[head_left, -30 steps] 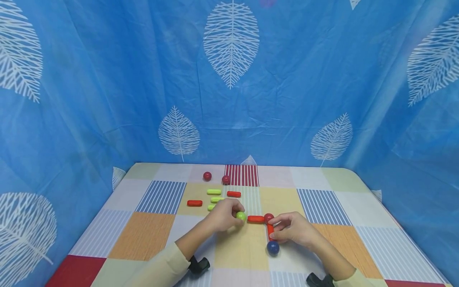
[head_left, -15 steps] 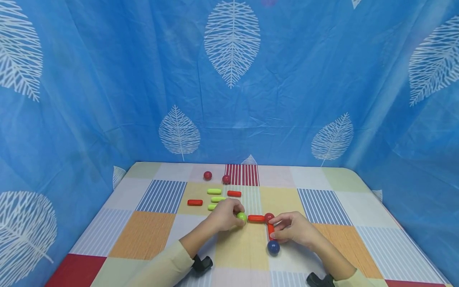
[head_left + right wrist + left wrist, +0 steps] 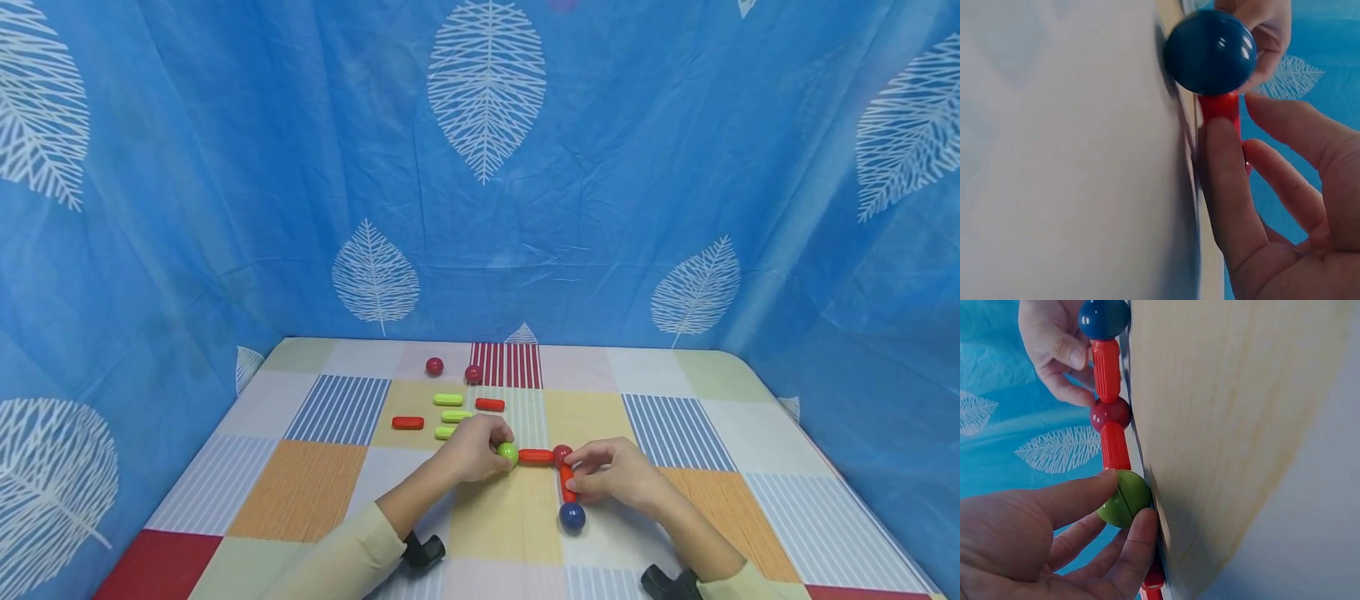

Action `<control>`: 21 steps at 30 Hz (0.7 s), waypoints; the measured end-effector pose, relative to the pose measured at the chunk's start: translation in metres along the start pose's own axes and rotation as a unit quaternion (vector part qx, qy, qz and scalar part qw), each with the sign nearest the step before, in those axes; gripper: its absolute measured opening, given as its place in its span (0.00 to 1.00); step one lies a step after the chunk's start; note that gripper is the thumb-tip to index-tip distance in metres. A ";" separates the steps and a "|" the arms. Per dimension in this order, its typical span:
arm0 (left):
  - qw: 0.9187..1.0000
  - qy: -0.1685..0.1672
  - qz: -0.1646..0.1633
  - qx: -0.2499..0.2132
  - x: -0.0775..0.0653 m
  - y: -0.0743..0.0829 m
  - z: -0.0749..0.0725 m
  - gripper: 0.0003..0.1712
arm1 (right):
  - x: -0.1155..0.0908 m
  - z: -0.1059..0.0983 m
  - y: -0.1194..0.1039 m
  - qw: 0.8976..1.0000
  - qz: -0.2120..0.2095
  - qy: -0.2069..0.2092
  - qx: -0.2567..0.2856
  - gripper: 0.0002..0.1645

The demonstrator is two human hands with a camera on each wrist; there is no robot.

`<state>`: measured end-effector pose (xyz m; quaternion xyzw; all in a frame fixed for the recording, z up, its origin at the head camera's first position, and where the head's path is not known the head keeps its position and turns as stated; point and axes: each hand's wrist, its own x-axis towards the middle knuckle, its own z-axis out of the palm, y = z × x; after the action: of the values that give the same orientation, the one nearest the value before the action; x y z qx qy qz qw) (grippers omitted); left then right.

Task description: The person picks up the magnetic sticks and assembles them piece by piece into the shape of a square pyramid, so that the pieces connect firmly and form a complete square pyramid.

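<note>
My left hand (image 3: pixel 474 448) pinches a green ball (image 3: pixel 507 452) between thumb and fingers, at the left end of a red stick (image 3: pixel 536 456). That stick's other end meets a dark red ball (image 3: pixel 562 455). From there a second red stick (image 3: pixel 567 483) runs toward me to a blue ball (image 3: pixel 572 517), so the pieces form a corner on the table. My right hand (image 3: pixel 618 477) is at the right side of this second stick, fingers extended and apart, with the thumb tip at the stick and the index fingertip by the dark red ball; the right wrist view shows the thumb overlapping the stick.
Left of the corner lie several loose yellow-green sticks (image 3: pixel 448 400), partly behind my left hand, and two red sticks, one farther left (image 3: pixel 408 423). Two dark red balls (image 3: pixel 434 367) sit near the back. A patchwork cloth (image 3: pixel 502 533) covers the table; blue curtains (image 3: pixel 480 275) surround it.
My left hand has moved slightly right with the green ball, closing the gap to the red stick. My right hand has shifted a little away from the second stick, which shows more.
</note>
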<state>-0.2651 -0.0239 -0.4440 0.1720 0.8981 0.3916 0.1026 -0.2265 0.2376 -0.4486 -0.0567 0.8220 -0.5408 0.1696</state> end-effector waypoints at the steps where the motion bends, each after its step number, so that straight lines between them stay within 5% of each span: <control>1: 1.000 0.000 0.000 0.000 0.000 0.000 0.000 0.14 | 0.001 -0.001 -0.001 1.000 -0.005 0.008 -0.005 0.21; 7: 1.000 0.009 -0.002 0.000 -0.006 0.000 -0.002 0.16 | 0.010 -0.003 -0.004 0.997 -0.033 0.046 -0.050 0.17; 15: 1.000 0.005 -0.024 -0.012 -0.026 0.002 -0.004 0.19 | 0.019 -0.004 -0.004 0.992 -0.041 0.017 -0.115 0.20; 21: 0.999 -0.032 0.021 -0.009 -0.037 0.003 0.000 0.14 | 0.015 -0.011 0.001 0.993 -0.058 -0.001 -0.101 0.18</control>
<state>-0.2306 -0.0367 -0.4402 0.2020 0.8872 0.3957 0.1244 -0.2448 0.2432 -0.4485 -0.1213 0.8678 -0.4634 0.1322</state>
